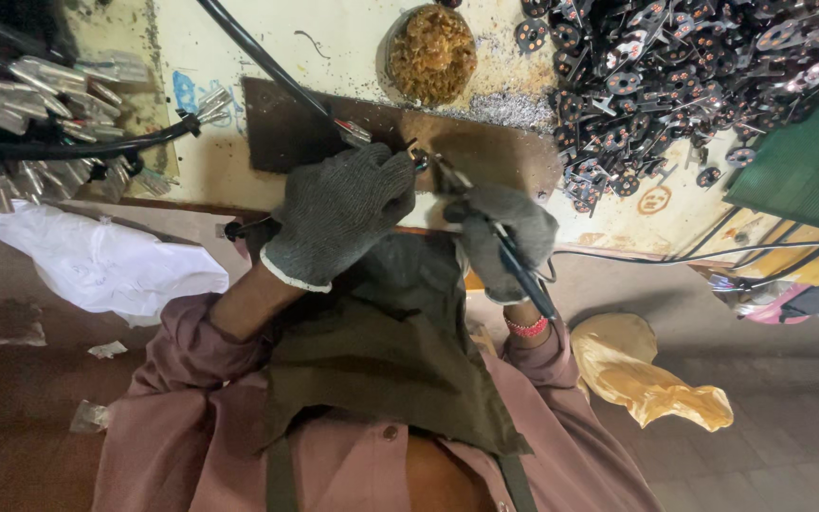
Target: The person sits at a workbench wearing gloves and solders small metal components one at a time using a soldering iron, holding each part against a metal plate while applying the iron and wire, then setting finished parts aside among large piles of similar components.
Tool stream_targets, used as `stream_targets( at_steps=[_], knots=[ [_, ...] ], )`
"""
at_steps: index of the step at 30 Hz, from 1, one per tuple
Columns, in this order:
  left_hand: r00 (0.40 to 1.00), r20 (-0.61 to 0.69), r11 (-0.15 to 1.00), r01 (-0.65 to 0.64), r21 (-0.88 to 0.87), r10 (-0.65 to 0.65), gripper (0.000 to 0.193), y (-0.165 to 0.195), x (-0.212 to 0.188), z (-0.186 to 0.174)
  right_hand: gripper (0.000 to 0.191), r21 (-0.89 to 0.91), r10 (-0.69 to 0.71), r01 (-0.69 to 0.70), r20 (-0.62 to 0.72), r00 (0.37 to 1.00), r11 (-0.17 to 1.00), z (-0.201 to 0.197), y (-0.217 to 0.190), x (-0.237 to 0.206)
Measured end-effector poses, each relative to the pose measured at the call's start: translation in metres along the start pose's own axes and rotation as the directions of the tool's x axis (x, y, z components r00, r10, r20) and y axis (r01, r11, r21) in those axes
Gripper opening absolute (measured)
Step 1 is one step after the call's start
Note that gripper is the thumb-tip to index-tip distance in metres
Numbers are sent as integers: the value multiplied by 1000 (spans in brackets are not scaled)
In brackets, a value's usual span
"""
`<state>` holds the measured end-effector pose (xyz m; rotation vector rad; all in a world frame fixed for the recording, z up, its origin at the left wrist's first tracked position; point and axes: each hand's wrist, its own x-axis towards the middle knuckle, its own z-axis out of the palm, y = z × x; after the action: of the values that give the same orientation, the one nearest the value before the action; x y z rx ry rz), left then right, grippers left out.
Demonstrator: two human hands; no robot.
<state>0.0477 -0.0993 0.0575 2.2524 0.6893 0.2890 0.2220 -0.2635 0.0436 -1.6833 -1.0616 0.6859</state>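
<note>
Figure: soldering station seen from above the operator. You are working at the near edge of the surface (239,57), over a dark brown plate (286,133) lying flat on it. Your left hand (338,213), in a grey knitted glove, is curling closed with its grip pressed together around a small part at its fingertips; the part itself is mostly hidden, so its kind cannot be told. Your right hand (509,237), gloved likewise, is pinching a black-handled soldering tool (514,261), whose tip is pointing toward 11 o'clock and meeting the left fingertips over the plate.

A round tin of amber flakes (433,52) is sitting at 12 o'clock of the hands (possibly flux or resin). A heap of dark disc-shaped parts (694,76) is spreading from 1 to 2 o'clock, and a bundle of silvery metal terminals (40,104) is lying at 10 o'clock. A black cable (258,52) is running down from 11 o'clock to the plate.

Judged from this, you are joining the held part at the tool's tip. The next move is calling for a steady left hand while the tip is touching, then a clean lift of the tool.
</note>
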Motion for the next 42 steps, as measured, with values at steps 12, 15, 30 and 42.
stream_targets(
  at_steps=[12,15,30,42],
  knots=[
    [999,-41,999,-26,-24,25,12,6,0,-8,21,11,153,-160,-350,924,987,17,-29,-10],
    [1000,12,998,-22,-51,23,13,7,3,-8,20,15,103,-109,-470,876,994,20,-24,-10],
    [999,-15,990,27,-142,-30,18,11,10,-8,24,-271,-107,32,-268,957,962,34,-9,8],
    [975,47,957,222,-184,-217,17,20,10,7,17,-220,-66,53,-51,996,974,33,-4,-43]
  ],
)
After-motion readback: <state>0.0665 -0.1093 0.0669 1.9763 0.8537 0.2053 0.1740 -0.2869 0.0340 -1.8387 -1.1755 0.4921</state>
